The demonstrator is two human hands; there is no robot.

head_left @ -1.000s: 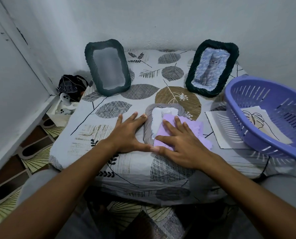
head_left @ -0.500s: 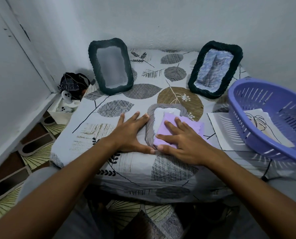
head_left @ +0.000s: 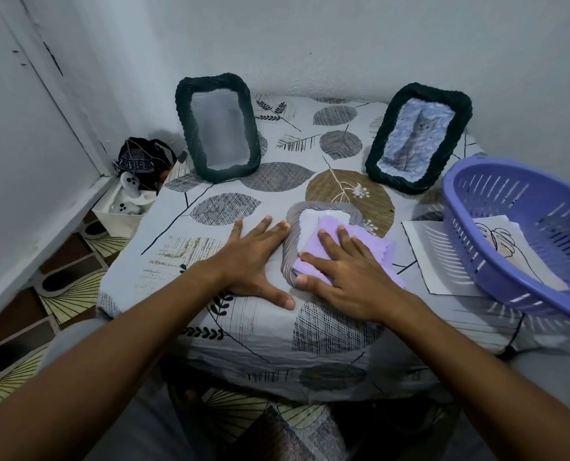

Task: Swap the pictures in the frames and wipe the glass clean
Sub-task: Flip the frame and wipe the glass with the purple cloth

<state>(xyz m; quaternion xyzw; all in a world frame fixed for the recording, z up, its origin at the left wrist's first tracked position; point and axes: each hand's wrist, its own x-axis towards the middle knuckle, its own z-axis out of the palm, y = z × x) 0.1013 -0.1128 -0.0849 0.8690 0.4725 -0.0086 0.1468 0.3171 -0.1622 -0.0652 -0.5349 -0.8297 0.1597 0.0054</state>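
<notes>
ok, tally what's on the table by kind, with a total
Picture frames: 3 — dark frame at back left, dark frame at back right, grey frame lying flat
Cloths: 1 — purple cloth
Baskets: 1 — purple basket
Loose prints: 2 — one under the basket, one inside it
Total: 7

Right hand with purple cloth: now lower on the glass of the grey frame, nearer the table's front edge than a second ago; thumb at the frame's bottom rim. Left hand: thumb now parted from the right thumb, previously touching it.
</notes>
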